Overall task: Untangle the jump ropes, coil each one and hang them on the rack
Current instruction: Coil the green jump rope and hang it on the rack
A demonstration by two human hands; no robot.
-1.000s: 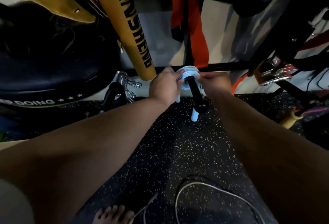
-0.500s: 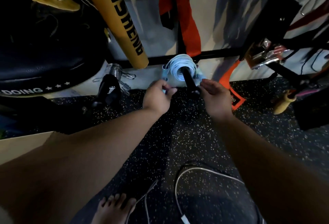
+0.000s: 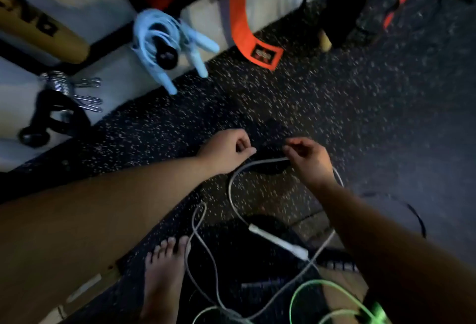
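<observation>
We hold both bare arms stretched forward and down, our left hand and right hand near each other, apart, fingers loosely curled.

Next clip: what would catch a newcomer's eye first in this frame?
The light blue jump rope, coiled on a black rack peg at upper left, stands out beside an orange strap. At centre, the left hand and right hand hover over a white rope loop on the speckled floor, with a green rope at bottom right.
</observation>
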